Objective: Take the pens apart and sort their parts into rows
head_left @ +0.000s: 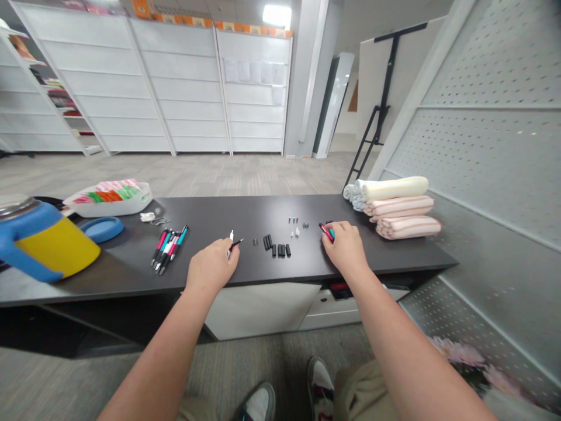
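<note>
My left hand (213,264) is closed on a slim black pen part (235,244) with a thin pointed tip. Just beyond its fingers a small white piece (231,235) shows. On the right, my right hand (346,244) curls its fingers over a red pen barrel (325,231). Teal and black pieces show beside that barrel, partly covered by the fingers. Between the hands lie several short black pen grips (281,251), a small metal spring (255,242), small white pieces (297,232), small metal parts (305,225) and tiny coloured-tipped parts (293,220).
Several assembled pens (169,248) lie left on the dark tabletop (210,213). Beyond them are scissors (160,221), a blue lid (103,229), a yellow-and-blue jug (56,240) and a white basket (109,206). Rolled towels (398,207) are stacked right, against a perforated panel (495,146).
</note>
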A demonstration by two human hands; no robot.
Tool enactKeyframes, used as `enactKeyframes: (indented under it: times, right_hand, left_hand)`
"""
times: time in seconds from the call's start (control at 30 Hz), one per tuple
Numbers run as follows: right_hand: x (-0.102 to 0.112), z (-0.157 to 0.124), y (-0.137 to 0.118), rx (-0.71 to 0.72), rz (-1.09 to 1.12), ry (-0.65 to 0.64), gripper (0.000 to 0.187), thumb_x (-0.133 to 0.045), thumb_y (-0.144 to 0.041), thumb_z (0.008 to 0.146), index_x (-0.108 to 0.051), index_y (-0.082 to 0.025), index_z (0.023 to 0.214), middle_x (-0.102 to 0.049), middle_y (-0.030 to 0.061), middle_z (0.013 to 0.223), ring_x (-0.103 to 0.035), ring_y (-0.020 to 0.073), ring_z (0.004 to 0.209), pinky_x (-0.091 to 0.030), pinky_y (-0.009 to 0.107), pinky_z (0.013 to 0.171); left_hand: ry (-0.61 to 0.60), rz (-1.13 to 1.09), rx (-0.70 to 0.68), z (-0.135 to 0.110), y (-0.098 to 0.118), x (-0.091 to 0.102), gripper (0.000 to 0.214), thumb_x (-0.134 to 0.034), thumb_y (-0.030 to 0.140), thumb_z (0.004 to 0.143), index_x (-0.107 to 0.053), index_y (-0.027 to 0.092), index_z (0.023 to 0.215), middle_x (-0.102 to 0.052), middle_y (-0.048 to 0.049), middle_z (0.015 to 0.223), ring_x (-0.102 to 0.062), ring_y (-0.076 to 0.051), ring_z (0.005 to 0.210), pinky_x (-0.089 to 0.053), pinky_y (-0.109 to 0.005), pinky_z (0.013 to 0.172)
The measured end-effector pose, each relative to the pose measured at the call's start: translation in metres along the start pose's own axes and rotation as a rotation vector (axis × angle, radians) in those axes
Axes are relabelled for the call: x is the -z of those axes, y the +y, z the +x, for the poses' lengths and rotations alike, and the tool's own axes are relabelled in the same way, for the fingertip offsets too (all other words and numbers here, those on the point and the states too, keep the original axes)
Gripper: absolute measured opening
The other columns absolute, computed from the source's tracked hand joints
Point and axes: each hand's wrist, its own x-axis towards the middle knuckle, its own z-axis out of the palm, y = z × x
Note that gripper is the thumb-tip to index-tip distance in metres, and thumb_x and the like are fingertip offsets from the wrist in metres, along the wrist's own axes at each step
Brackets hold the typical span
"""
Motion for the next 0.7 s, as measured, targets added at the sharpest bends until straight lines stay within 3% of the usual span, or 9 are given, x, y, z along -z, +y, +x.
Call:
enactKeyframes:
  times: [0.17,0.43,0.7]
  right_hand:
    - [-0.006,0.011,0.002,-0.161,-0.072,-0.041,0.048,-0.064,-0.047,0.093,-0.064,-0.017,0.13,-0.059,0.0218,0.13,-0.055,0.0385,0.114,-0.049,0.049,0.089]
    - [-0.012,0.019,0.005,-0.189,-0.083,-0.06,0.035,-0.057,-0.034,0.096,-0.066,-0.014,0.123,-0.062,0.0221,0.119,-0.058,0.0354,0.108,-0.049,0.045,0.089]
    - [-0.012,0.02,0.01,-0.37,-0.141,-0.026,0.033,-0.055,-0.027,0.093,-0.067,-0.012,0.121,-0.064,0.0241,0.117,-0.059,0.0387,0.106,-0.047,0.047,0.086]
  left_hand:
    - [0.028,0.02,0.01,-0.001,0.0,-0.001,0.037,-0.039,0.041,0.106,-0.07,0.021,0.101,-0.076,-0.0096,0.101,-0.073,-0.027,0.085,-0.043,-0.032,0.065]
    - [0.025,0.021,0.025,-0.001,0.001,0.0,0.036,-0.04,0.041,0.106,-0.07,0.021,0.101,-0.075,-0.0095,0.101,-0.073,-0.026,0.089,-0.046,-0.031,0.069]
    - [0.064,0.036,0.013,-0.002,0.0,-0.002,0.035,-0.04,0.04,0.106,-0.068,0.021,0.096,-0.071,-0.0076,0.101,-0.071,-0.023,0.087,-0.043,-0.031,0.067]
